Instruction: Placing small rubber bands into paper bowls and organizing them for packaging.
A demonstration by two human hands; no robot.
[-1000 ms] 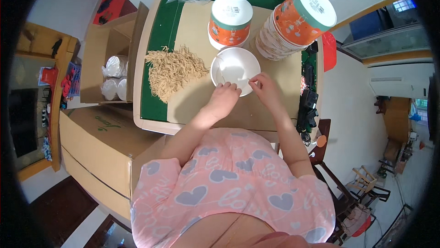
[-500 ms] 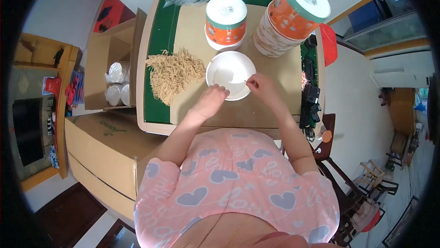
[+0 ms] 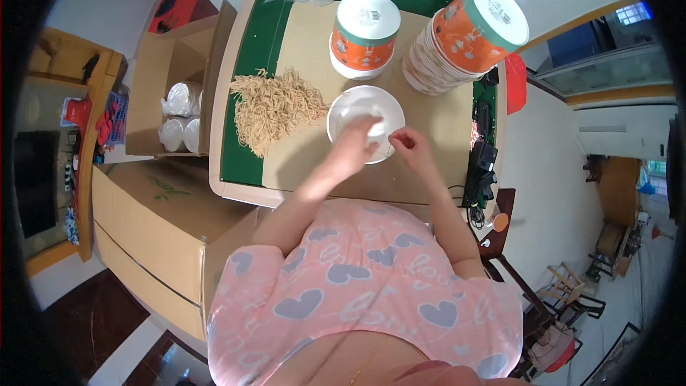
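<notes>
Left hand (image 3: 355, 144) is reaching, fingers together, into the white bowl (image 3: 343, 104), right hand (image 3: 406, 147) pinching something small at its rim, noodle pile (image 3: 275, 107) seemingly unportioned.

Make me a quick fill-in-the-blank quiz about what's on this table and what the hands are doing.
1. The left hand reaches into a white ____.
2. The pile of dry noodles lies to the ____ of the right hand.
3. The open cardboard box beside the table holds white ____.

Missing words: bowl; left; cups
</notes>
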